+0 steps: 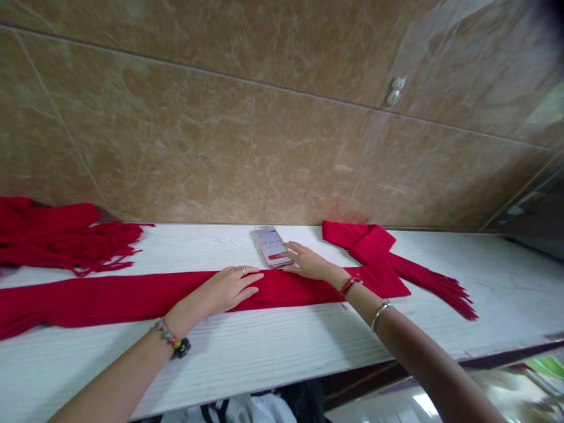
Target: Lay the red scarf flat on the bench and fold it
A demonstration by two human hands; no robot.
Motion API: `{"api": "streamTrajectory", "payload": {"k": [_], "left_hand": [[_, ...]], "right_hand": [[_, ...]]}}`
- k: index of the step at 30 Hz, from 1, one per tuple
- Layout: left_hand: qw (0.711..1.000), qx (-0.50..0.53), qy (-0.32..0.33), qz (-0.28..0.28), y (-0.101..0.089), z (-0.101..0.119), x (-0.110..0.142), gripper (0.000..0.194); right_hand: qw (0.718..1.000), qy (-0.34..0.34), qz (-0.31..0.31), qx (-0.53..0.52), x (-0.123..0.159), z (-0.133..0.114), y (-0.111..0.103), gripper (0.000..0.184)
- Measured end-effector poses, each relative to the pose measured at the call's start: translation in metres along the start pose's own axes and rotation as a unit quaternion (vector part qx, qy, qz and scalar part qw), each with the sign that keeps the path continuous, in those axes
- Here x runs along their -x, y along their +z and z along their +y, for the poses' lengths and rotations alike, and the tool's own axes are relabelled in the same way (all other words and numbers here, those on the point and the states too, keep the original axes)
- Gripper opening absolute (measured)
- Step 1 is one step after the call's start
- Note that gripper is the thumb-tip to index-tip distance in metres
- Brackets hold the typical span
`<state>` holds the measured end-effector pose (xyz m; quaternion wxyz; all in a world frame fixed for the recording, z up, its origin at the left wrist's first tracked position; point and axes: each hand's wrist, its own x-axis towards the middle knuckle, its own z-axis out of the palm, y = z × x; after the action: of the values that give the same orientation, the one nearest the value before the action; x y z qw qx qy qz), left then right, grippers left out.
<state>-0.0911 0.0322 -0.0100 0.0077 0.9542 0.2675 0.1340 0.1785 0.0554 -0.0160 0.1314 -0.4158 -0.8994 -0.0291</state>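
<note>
A long red scarf (110, 299) lies stretched across the white table (282, 352), its fringed end (445, 291) at the right. My left hand (229, 288) rests flat on the scarf's middle, fingers stretched out. My right hand (308, 262) lies at the scarf's far edge, fingers extended and touching a phone (274, 247) with a lit screen that lies against the wall. Both wrists wear bracelets.
A pile of red fringed scarves (61, 238) sits at the table's far left. A folded red piece (361, 238) lies behind the scarf at the right. A brown marble wall (264, 135) backs the table. Below the front edge are dark and white items (259, 408).
</note>
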Motion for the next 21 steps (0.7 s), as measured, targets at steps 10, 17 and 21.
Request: {"api": "streamTrajectory", "payload": {"k": [10,17,21], "left_hand": [[1.000,-0.026,-0.003,-0.013,-0.002,0.004,-0.001,0.037],[0.999,-0.023,-0.017,-0.015,-0.001,0.001,-0.001,0.036],[1.000,-0.019,-0.020,-0.012,-0.002,0.001,-0.001,0.036]], "right_hand": [[0.999,-0.011,0.038,-0.020,-0.003,0.003,0.002,0.044],[0.998,0.027,0.038,-0.036,-0.018,0.018,0.010,0.049],[0.998,0.047,0.038,-0.033,-0.021,0.022,0.018,0.058]]}}
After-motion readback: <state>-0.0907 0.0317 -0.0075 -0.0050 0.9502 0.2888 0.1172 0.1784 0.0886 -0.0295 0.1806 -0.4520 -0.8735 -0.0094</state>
